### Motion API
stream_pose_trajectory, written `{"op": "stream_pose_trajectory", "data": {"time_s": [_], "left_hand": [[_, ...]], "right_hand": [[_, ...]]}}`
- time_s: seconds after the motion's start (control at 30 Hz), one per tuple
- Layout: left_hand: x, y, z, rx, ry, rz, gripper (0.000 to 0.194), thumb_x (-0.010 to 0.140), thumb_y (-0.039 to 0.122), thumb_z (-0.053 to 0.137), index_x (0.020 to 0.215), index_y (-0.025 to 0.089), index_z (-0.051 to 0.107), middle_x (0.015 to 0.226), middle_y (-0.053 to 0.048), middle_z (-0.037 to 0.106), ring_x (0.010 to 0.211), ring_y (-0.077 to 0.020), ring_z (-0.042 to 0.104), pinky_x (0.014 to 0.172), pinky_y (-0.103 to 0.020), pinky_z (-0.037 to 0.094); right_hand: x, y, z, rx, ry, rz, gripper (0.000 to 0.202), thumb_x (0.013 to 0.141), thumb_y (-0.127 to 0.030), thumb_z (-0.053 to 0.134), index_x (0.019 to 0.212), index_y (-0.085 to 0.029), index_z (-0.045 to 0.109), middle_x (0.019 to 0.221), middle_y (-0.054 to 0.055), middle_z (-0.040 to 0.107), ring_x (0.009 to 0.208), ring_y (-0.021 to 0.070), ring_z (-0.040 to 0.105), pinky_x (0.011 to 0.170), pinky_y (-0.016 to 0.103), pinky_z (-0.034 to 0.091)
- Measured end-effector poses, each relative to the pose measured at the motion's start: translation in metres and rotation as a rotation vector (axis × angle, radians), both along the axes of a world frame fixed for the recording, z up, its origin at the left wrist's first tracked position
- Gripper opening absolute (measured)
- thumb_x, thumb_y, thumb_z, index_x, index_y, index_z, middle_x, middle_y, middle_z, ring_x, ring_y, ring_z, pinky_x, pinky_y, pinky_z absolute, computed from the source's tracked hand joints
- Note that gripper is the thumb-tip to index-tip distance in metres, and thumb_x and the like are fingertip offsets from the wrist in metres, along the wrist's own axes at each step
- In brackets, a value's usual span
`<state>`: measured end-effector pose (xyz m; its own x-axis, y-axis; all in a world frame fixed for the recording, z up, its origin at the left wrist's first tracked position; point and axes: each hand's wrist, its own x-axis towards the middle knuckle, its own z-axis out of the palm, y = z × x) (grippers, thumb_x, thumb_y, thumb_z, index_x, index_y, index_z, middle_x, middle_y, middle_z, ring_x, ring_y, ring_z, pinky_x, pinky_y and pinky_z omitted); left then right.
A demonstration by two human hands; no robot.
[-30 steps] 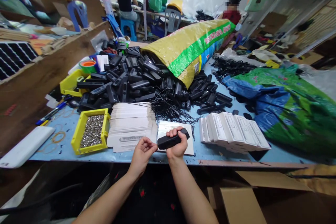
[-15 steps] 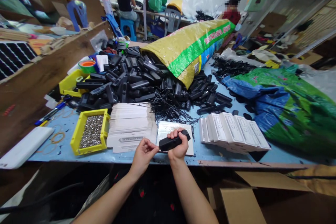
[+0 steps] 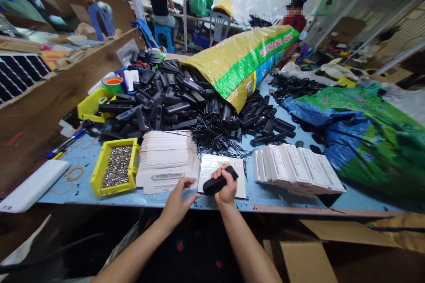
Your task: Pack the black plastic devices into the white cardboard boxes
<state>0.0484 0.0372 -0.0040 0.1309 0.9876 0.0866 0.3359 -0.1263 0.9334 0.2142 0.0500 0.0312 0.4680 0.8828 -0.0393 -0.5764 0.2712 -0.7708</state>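
Observation:
My right hand (image 3: 227,190) is wrapped round a long black plastic casing (image 3: 211,185), held tilted above a pale square board (image 3: 207,167) at the table's front. Just left of the casing, my left hand (image 3: 175,203) has its thumb and fingers apart with nothing in them. Its fingertips are close to a stack of white printed cards (image 3: 166,154). Beyond the board lies a tangle of thin black strips (image 3: 217,135). Behind that is a big heap of similar black casings (image 3: 175,107).
Left of the cards stands a yellow bin (image 3: 97,181) of small shiny metal parts. White printed boxes (image 3: 292,166) sit in a row at right. A gold and green sack (image 3: 229,64) lies across the heap, and a green and blue sack (image 3: 372,141) covers the right side. Coworkers sit behind.
My left hand has let its pinch open and drawn slightly away from the casing's end. The casing has turned a little in my right hand.

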Motion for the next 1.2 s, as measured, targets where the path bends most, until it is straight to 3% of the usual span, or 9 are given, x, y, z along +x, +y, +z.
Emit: {"op": "stream_pose_trajectory", "data": {"time_s": [0.17, 0.3, 0.4, 0.47, 0.63, 0.83, 1.0, 1.1, 1.2], "left_hand": [[-0.073, 0.025, -0.01, 0.302, 0.736, -0.054, 0.048, 0.072, 0.022, 0.066, 0.118, 0.019, 0.052, 0.125, -0.016, 0.053, 0.119, -0.0341, 0.046, 0.099, -0.05, 0.033], [-0.087, 0.039, 0.008, 0.245, 0.861, -0.165, 0.042, 0.068, 0.017, 0.065, 0.109, 0.019, 0.056, 0.113, -0.014, 0.059, 0.109, -0.0319, 0.053, 0.092, -0.046, 0.039], [-0.081, 0.045, 0.037, 0.075, 0.764, -0.343, 0.015, 0.072, 0.02, 0.058, 0.087, 0.018, 0.062, 0.088, -0.009, 0.064, 0.089, -0.0279, 0.059, 0.082, -0.04, 0.044], [-0.075, 0.044, 0.056, -0.082, 0.537, -0.443, 0.015, 0.077, 0.025, 0.055, 0.087, 0.02, 0.065, 0.089, -0.008, 0.066, 0.088, -0.0257, 0.06, 0.084, -0.037, 0.045], [-0.046, 0.027, 0.066, -0.354, -0.055, -0.452, 0.034, 0.074, 0.032, 0.062, 0.105, 0.02, 0.066, 0.107, -0.009, 0.066, 0.101, -0.0259, 0.059, 0.091, -0.036, 0.045], [-0.046, 0.009, 0.034, -0.294, -0.095, -0.446, 0.081, 0.059, 0.035, 0.075, 0.13, 0.02, 0.042, 0.101, -0.009, 0.064, 0.089, -0.0249, 0.062, 0.082, -0.038, 0.048], [-0.056, 0.007, 0.047, -0.157, 0.198, -0.355, 0.089, 0.066, 0.035, 0.074, 0.141, 0.024, 0.029, 0.112, -0.01, 0.063, 0.1, -0.0267, 0.06, 0.093, -0.04, 0.042], [-0.047, 0.009, 0.062, -0.049, 0.175, -0.45, 0.047, 0.079, 0.03, 0.06, 0.125, 0.026, 0.053, 0.121, -0.009, 0.059, 0.111, -0.0253, 0.055, 0.098, -0.037, 0.04], [-0.033, 0.01, 0.066, -0.031, 0.132, -0.527, 0.048, 0.077, 0.03, 0.062, 0.124, 0.026, 0.052, 0.126, -0.008, 0.055, 0.117, -0.0252, 0.051, 0.101, -0.036, 0.038]], "right_hand": [[0.038, -0.002, -0.019, 0.141, -0.654, 0.198, 0.01, 0.063, -0.023, 0.068, 0.064, -0.018, 0.059, 0.063, 0.001, 0.06, 0.059, 0.0153, 0.054, 0.061, 0.029, 0.043], [0.058, 0.022, -0.035, -0.147, -0.477, 0.049, 0.025, 0.071, -0.033, 0.065, 0.089, -0.017, 0.059, 0.064, -0.001, 0.059, 0.059, 0.0156, 0.056, 0.064, 0.031, 0.046], [0.06, 0.026, -0.031, -0.292, -0.694, -0.237, 0.061, 0.06, -0.031, 0.076, 0.114, -0.018, 0.053, 0.104, 0.008, 0.061, 0.098, 0.023, 0.056, 0.092, 0.043, 0.041], [0.049, 0.017, -0.019, -0.157, -0.932, -0.319, 0.057, 0.062, -0.026, 0.076, 0.115, -0.021, 0.056, 0.12, 0.009, 0.053, 0.116, 0.0251, 0.046, 0.103, 0.045, 0.031], [-0.007, -0.012, 0.017, 0.399, -1.385, 0.107, 0.051, 0.079, -0.02, 0.063, 0.127, -0.03, 0.052, 0.121, 0.009, 0.053, 0.114, 0.0244, 0.047, 0.1, 0.044, 0.036], [-0.015, -0.017, 0.024, 0.359, -1.563, 0.41, 0.011, 0.08, -0.026, 0.065, 0.09, -0.023, 0.066, 0.106, 0.007, 0.058, 0.105, 0.0236, 0.047, 0.092, 0.042, 0.037], [-0.003, -0.017, 0.019, 0.211, -1.142, 0.532, 0.015, 0.077, -0.032, 0.068, 0.07, -0.021, 0.062, 0.099, 0.005, 0.057, 0.1, 0.0209, 0.048, 0.093, 0.04, 0.036], [-0.013, -0.011, 0.005, 0.017, -0.475, 0.499, 0.024, 0.081, -0.043, 0.062, 0.093, -0.023, 0.063, 0.091, 0.003, 0.058, 0.081, 0.0157, 0.055, 0.077, 0.031, 0.045], [-0.025, -0.009, -0.011, -0.148, -0.17, 0.645, 0.047, 0.076, -0.048, 0.066, 0.113, -0.021, 0.06, 0.088, 0.003, 0.064, 0.073, 0.0148, 0.059, 0.071, 0.028, 0.048]]}}
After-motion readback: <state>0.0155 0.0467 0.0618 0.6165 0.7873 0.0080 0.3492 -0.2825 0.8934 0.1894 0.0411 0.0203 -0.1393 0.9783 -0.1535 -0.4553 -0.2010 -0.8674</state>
